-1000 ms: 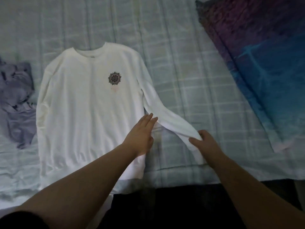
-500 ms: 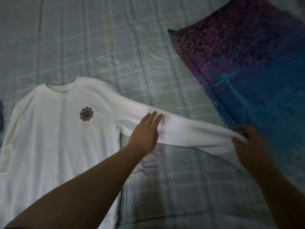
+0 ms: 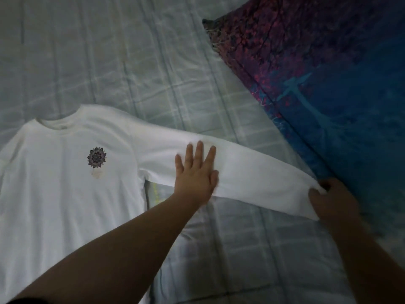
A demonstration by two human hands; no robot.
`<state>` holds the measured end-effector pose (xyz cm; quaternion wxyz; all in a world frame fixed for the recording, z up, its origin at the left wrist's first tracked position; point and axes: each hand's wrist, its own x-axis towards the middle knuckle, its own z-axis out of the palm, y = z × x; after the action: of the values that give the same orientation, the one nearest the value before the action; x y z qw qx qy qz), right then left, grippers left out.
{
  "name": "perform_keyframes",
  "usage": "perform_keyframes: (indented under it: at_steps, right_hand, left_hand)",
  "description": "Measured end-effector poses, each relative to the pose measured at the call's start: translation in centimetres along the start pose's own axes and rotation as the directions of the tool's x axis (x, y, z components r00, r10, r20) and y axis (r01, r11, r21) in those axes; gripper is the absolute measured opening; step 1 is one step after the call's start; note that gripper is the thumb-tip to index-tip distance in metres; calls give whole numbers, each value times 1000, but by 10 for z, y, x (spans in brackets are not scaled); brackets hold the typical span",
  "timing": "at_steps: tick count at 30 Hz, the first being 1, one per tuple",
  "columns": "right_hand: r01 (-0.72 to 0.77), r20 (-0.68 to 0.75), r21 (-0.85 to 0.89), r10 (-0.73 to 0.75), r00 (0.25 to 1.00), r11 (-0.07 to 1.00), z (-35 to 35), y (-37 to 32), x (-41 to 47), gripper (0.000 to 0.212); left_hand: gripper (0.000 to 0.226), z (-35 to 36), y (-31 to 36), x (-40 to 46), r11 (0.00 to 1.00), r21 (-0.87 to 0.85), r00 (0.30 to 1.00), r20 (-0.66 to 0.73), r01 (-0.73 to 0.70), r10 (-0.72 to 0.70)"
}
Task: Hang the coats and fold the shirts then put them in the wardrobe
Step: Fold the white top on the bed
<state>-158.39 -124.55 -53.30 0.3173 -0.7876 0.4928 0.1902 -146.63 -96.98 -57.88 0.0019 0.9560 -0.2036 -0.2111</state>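
Note:
A white long-sleeved shirt (image 3: 65, 189) with a small dark mandala print on the chest lies face up on the bed, its body at the left. One sleeve (image 3: 258, 178) stretches out to the right. My left hand (image 3: 197, 172) presses flat on the middle of that sleeve with straight fingers. My right hand (image 3: 333, 200) pinches the sleeve's cuff at its far right end, beside the pillow.
The bed is covered by a pale checked sheet (image 3: 135, 53). A large purple and blue pillow (image 3: 328, 80) fills the upper right, right beside the cuff. The shirt's left side runs out of view.
The sleeve has been pulled out from beside the shirt's body to lie straight toward the right. My left hand has flattened onto it, and the view has shifted rightward.

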Motion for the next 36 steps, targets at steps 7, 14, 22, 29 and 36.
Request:
perform_keyframes:
  at_steps: [7,14,22,29,36]
  right_hand:
    - [20,-12,446,-17,1000,895,-8,2,-17,14]
    - [124,-39,711,-138,990,692,13,-60,-91,13]
    - [259,69,774,-485,872,577,110,-215,-230,12]
    - [344,152,727,-628,763,594,270,-335,-365,34]
    - [673,132,210,-702,699,709,400,-358,-393,45]
  left_hand:
    - [65,8,3,0,1000,-21,1000,-28,10,-11]
    - [48,-37,10,-31,727,-607,934,-332,-320,134]
    - [29,-119,-105,-104,-8,-973,972,-231,-232,-35]
    - [40,-125,-339,-155,-491,-867,989,-6,-80,-151]
    - [36,-62,-501,-150,-494,-864,916,271,96,-296]
